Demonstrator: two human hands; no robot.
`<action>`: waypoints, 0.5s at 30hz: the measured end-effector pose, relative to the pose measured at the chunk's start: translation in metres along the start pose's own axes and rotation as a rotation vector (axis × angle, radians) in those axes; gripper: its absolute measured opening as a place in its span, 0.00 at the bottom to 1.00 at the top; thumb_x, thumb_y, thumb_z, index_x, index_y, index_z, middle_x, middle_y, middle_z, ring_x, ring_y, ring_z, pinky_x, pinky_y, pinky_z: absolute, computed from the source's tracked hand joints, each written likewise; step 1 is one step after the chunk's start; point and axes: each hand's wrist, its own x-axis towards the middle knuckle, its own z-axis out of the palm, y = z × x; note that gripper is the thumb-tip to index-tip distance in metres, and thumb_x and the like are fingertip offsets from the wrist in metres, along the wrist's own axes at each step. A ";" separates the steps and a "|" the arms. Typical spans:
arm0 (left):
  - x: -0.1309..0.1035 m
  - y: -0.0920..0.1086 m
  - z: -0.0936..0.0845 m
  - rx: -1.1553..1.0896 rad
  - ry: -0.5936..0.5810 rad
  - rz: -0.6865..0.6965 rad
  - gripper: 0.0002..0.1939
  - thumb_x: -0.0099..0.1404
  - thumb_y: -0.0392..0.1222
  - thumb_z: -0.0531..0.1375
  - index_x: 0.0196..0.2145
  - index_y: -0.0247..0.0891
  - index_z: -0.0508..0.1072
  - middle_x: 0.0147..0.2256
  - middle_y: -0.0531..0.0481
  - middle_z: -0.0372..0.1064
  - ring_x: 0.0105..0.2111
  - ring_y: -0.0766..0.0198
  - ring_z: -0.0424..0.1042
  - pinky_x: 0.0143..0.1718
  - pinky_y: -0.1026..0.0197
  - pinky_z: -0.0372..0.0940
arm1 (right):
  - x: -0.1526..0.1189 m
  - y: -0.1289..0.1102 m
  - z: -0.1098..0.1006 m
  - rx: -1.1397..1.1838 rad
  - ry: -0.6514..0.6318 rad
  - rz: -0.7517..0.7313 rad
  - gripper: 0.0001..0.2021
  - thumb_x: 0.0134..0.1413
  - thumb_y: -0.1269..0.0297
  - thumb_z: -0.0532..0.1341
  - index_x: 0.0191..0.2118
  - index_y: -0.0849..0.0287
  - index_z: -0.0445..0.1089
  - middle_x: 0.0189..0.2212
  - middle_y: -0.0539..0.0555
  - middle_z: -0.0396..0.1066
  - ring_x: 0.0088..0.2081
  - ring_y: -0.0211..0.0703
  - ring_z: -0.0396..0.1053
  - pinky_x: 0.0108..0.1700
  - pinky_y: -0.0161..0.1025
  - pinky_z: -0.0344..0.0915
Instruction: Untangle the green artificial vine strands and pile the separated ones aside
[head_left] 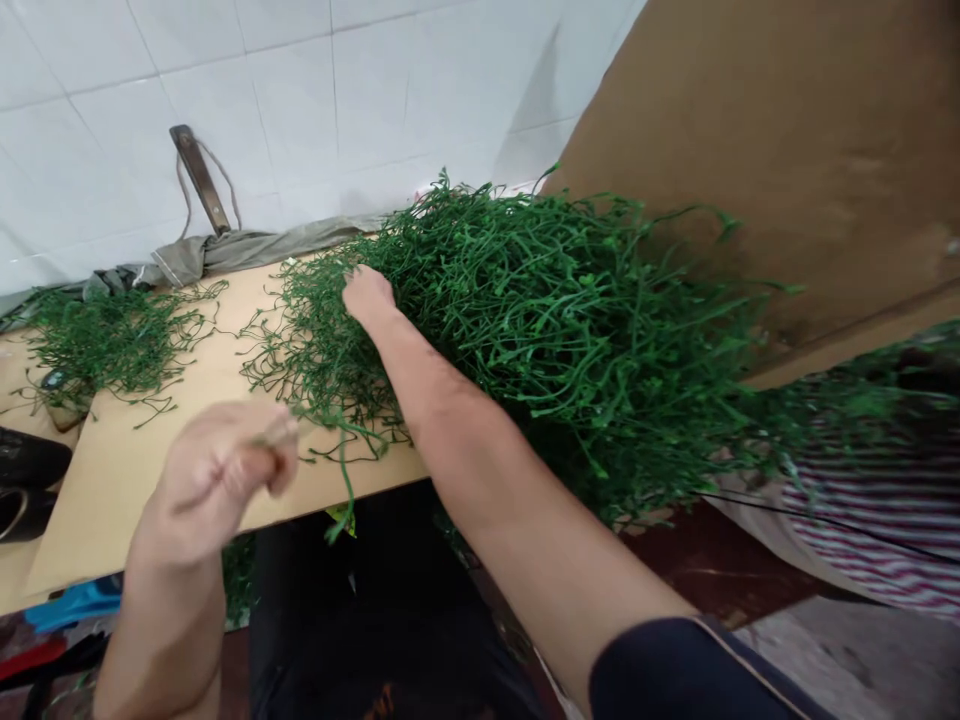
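My left hand point(229, 475), blurred by motion, is closed above the near edge of the cardboard. From its pinched fingers a forked green stem point(345, 470) sticks out to the right and droops past the edge. My right hand point(367, 292) reaches forward across the cardboard to the left side of a big heap of thin green stems point(555, 300) with small budded tips. Its fingers are bent and pinch in among the strands of a looser, flatter cluster of stems point(322, 330); the exact strand between them is hard to see.
A smaller pile of green stems point(112, 335) lies at the left on the cardboard sheet point(135, 460). Dark tubes point(26, 490) are at the left edge. A large brown cardboard panel point(787, 150) leans at the right. Behind are grey cloth point(262, 245) and a tiled wall point(337, 90).
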 end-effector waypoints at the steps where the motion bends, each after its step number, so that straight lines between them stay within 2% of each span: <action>1: 0.003 -0.004 -0.003 0.077 0.052 -0.076 0.24 0.68 0.49 0.46 0.17 0.39 0.61 0.16 0.53 0.57 0.18 0.69 0.56 0.23 0.62 0.55 | 0.001 0.005 0.000 0.011 -0.001 0.024 0.14 0.61 0.69 0.45 0.42 0.66 0.67 0.40 0.64 0.72 0.44 0.47 0.70 0.47 0.43 0.64; 3: 0.013 -0.029 -0.003 0.277 0.108 -0.304 0.24 0.67 0.51 0.47 0.17 0.38 0.64 0.17 0.52 0.58 0.19 0.67 0.58 0.25 0.62 0.56 | -0.003 0.008 -0.003 0.058 -0.023 0.045 0.15 0.62 0.62 0.48 0.44 0.66 0.66 0.40 0.63 0.71 0.43 0.47 0.70 0.47 0.43 0.64; 5: 0.021 -0.067 0.001 0.416 0.100 -0.477 0.20 0.64 0.52 0.49 0.21 0.37 0.67 0.20 0.51 0.63 0.24 0.64 0.62 0.29 0.60 0.59 | -0.013 0.006 -0.009 0.139 -0.041 0.004 0.16 0.59 0.58 0.53 0.45 0.67 0.65 0.39 0.62 0.71 0.42 0.46 0.69 0.47 0.42 0.63; 7: 0.027 -0.102 0.008 0.467 0.091 -0.590 0.15 0.61 0.52 0.54 0.32 0.36 0.70 0.28 0.47 0.69 0.30 0.60 0.67 0.34 0.57 0.63 | -0.025 0.004 -0.018 0.219 -0.063 -0.025 0.18 0.53 0.58 0.59 0.45 0.68 0.65 0.40 0.61 0.70 0.41 0.45 0.68 0.46 0.42 0.63; 9: 0.030 -0.124 0.013 0.443 0.149 -0.628 0.23 0.56 0.52 0.59 0.44 0.34 0.68 0.42 0.40 0.70 0.40 0.55 0.69 0.40 0.53 0.65 | -0.035 0.004 -0.028 0.282 -0.092 -0.059 0.17 0.48 0.63 0.63 0.43 0.69 0.66 0.40 0.59 0.69 0.41 0.43 0.67 0.46 0.40 0.63; 12: 0.039 -0.131 0.013 0.286 0.349 -0.585 0.38 0.52 0.51 0.63 0.56 0.33 0.59 0.57 0.32 0.57 0.53 0.50 0.63 0.48 0.51 0.63 | -0.046 0.005 -0.036 0.384 -0.168 -0.154 0.11 0.45 0.73 0.63 0.38 0.67 0.68 0.36 0.55 0.69 0.38 0.38 0.65 0.46 0.37 0.61; 13: 0.045 -0.129 0.013 0.212 0.406 -0.550 0.40 0.51 0.51 0.65 0.57 0.35 0.57 0.58 0.33 0.55 0.55 0.50 0.62 0.50 0.51 0.63 | -0.049 0.005 -0.036 0.420 -0.195 -0.198 0.08 0.45 0.75 0.62 0.35 0.67 0.68 0.33 0.52 0.68 0.36 0.36 0.65 0.44 0.36 0.61; 15: 0.057 -0.124 0.013 0.047 0.421 -0.472 0.39 0.50 0.53 0.66 0.56 0.37 0.58 0.55 0.37 0.61 0.53 0.53 0.64 0.50 0.53 0.63 | -0.055 0.004 -0.034 0.479 -0.249 -0.275 0.02 0.48 0.75 0.59 0.30 0.65 0.67 0.26 0.48 0.65 0.31 0.34 0.61 0.39 0.33 0.60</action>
